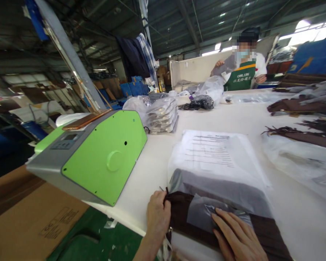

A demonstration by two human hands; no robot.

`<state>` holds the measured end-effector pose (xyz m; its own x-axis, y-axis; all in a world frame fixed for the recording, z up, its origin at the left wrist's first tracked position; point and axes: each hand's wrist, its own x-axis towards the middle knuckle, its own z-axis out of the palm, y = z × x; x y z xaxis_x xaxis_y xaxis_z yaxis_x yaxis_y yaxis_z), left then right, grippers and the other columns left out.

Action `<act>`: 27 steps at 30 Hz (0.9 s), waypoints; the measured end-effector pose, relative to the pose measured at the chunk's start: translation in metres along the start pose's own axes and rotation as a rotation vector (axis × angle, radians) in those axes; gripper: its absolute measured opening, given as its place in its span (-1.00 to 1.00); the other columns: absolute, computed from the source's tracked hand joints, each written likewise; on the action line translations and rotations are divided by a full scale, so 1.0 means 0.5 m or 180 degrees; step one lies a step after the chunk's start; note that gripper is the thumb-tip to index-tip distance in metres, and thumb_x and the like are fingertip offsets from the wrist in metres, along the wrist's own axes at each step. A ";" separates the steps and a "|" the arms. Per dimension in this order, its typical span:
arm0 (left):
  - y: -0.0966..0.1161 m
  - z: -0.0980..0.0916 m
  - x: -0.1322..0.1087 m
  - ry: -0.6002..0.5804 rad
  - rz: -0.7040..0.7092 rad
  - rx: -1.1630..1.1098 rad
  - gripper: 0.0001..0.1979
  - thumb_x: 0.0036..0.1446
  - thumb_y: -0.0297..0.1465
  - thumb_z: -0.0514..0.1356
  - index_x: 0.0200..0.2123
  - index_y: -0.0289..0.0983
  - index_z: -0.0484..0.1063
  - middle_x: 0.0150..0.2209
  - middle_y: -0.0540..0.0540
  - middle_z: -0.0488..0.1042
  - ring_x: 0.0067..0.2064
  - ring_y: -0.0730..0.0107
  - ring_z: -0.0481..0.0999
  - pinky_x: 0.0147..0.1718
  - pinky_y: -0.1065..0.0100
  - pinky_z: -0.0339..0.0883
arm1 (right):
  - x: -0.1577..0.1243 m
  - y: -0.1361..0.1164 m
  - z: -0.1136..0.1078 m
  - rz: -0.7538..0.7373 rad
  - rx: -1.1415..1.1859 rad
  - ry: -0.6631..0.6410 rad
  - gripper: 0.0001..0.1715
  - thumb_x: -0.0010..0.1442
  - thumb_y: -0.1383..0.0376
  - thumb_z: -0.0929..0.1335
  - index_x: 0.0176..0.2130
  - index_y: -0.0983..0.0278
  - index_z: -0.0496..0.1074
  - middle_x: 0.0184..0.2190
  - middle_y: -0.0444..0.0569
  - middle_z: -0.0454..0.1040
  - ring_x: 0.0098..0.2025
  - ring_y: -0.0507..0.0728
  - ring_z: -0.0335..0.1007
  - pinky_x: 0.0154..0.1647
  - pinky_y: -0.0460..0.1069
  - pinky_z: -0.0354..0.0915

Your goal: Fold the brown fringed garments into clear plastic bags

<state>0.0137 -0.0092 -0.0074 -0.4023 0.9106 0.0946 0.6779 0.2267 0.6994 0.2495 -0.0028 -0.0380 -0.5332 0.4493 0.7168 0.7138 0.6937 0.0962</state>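
Folded dark brown garment (pixel 179 213) lies flat, partly under frosted plastic bag (pixel 219 166).

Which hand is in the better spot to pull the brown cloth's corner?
Probably the left. The left hand pinches the brown cloth at its corner, while the right hand lies flat on top, near the plastic bag.

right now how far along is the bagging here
Done: a stack of filled bags lies beside the green machine. In hand: the left hand pinches the brown garment by its edge, and the right hand presses flat on it by the clear bag. Left: loose brown garments lie unbagged at right.
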 end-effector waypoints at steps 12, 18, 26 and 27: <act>0.017 0.041 -0.074 0.0801 0.2092 0.0009 -0.74 0.15 -0.55 -0.04 -0.23 -0.30 0.42 -0.36 -0.11 0.48 -0.31 0.37 0.46 -0.35 0.39 0.40 | -0.019 -0.003 0.007 0.0086 0.0055 -0.0117 -0.62 0.23 0.20 0.19 -0.08 0.34 0.41 -0.08 0.06 0.45 -0.06 0.17 0.34 -0.07 0.04 0.22; 0.079 0.080 -0.105 0.0532 0.2633 0.0350 -0.60 0.24 -0.45 -0.23 -0.25 -0.36 0.40 -0.42 -0.15 0.47 -0.39 0.32 0.43 -0.43 0.34 0.42 | -0.025 0.005 0.010 0.0039 0.0098 -0.0099 -0.60 0.24 0.17 0.18 -0.08 0.34 0.39 -0.09 0.06 0.46 -0.07 0.17 0.34 -0.07 0.04 0.22; 0.094 0.018 -0.113 0.0976 0.3323 0.0305 -0.77 0.21 -0.48 -0.04 -0.20 -0.33 0.39 -0.32 -0.09 0.54 -0.29 0.42 0.47 -0.28 0.42 0.38 | -0.032 0.007 0.005 0.0106 0.0228 -0.0246 -0.59 0.24 0.17 0.18 -0.04 0.32 0.37 -0.06 0.04 0.44 -0.04 0.16 0.31 -0.07 0.03 0.23; 0.085 0.006 -0.100 0.0852 0.3345 0.0592 -0.73 0.20 -0.51 -0.06 -0.14 -0.38 0.38 -0.25 -0.16 0.54 -0.19 0.36 0.46 -0.20 0.38 0.37 | -0.028 0.004 0.003 0.0159 0.0219 -0.0246 -0.61 0.23 0.19 0.19 -0.05 0.32 0.38 -0.06 0.04 0.44 -0.04 0.16 0.32 -0.06 0.03 0.24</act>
<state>0.0644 -0.0441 0.0152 0.3246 0.5807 0.7466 0.8334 -0.5488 0.0646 0.2579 -0.0067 -0.0486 -0.5330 0.5245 0.6639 0.7089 0.7052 0.0120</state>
